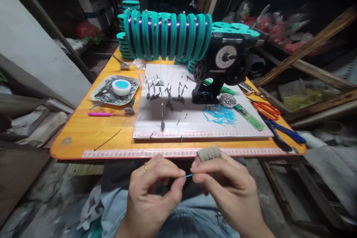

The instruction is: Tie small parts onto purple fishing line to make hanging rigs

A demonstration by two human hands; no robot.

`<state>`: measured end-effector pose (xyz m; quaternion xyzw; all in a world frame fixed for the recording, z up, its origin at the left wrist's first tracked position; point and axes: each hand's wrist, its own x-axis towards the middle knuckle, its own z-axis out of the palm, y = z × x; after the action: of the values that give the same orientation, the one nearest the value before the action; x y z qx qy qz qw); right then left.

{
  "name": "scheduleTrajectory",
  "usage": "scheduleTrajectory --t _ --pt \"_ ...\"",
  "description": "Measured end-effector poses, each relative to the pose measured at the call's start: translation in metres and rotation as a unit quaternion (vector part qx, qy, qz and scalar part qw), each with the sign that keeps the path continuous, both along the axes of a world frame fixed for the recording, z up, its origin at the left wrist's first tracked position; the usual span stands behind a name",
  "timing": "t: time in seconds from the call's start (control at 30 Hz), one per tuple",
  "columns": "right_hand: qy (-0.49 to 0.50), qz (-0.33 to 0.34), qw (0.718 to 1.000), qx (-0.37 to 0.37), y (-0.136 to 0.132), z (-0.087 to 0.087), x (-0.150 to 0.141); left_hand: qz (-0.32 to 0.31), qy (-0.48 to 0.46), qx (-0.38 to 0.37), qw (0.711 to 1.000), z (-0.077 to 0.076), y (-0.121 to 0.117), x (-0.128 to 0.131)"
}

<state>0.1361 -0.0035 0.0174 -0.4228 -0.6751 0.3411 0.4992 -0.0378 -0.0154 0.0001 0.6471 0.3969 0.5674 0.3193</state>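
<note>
A thin blue tube (189, 175) spans the gap between my fingertips, in front of the table edge and above my lap. My left hand (156, 189), with a ring on one finger, pinches its left end between thumb and forefinger. The other end is pinched by my right hand (230, 184), which has a grey-green cloth wrap (209, 153) around a finger. Similar blue pieces (221, 116) lie in a loose pile on the white board (167, 128). Fine lines run down from the row of teal spools (167, 35) to dark weights (163, 124) over the board.
A black machine (208, 81) stands behind the board's right side. Right of it lie orange-handled pliers (266, 109) and blue-handled pliers (287, 132). To the left are a white tray (96, 86) of small parts and a pink-handled tool (99, 114). A measuring tape (125, 153) lines the front edge.
</note>
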Motion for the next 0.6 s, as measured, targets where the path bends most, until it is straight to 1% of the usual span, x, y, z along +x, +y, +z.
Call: scheduleTrajectory --t 0.1,0.17,0.2,0.23,0.3,0.37,0.4,0.5,0.6 --pt "-0.017 -0.039 0.999 0.010 0.007 -0.003 -0.003 0.019 0.038 0.027 0.999 0.000 0.003 -0.008" --pt "-0.022 -0.068 0.997 0.016 0.016 -0.006 -0.008 0.047 0.089 0.069 0.993 0.000 0.008 -0.018" --pt "-0.031 -0.072 0.997 0.023 0.021 -0.008 -0.010 0.062 0.118 0.092 0.987 0.000 0.010 -0.024" --pt "-0.050 -0.065 0.996 0.033 0.026 -0.009 -0.013 0.075 0.146 0.110 0.980 0.001 0.014 -0.030" --pt "-0.119 -0.036 0.990 0.067 0.036 -0.011 -0.015 0.091 0.197 0.135 0.967 0.005 0.023 -0.041" --pt "-0.200 -0.022 0.974 0.106 0.043 -0.012 -0.014 0.089 0.249 0.141 0.954 0.009 0.033 -0.048" --pt "-0.234 -0.030 0.964 0.122 0.046 -0.013 -0.011 0.090 0.280 0.141 0.945 0.012 0.039 -0.050" --pt "-0.298 -0.088 0.937 0.158 0.051 -0.014 0.005 0.093 0.372 0.147 0.912 0.019 0.055 -0.049" --pt "-0.334 -0.139 0.914 0.182 0.049 -0.015 0.021 0.071 0.431 0.152 0.886 0.023 0.066 -0.044"
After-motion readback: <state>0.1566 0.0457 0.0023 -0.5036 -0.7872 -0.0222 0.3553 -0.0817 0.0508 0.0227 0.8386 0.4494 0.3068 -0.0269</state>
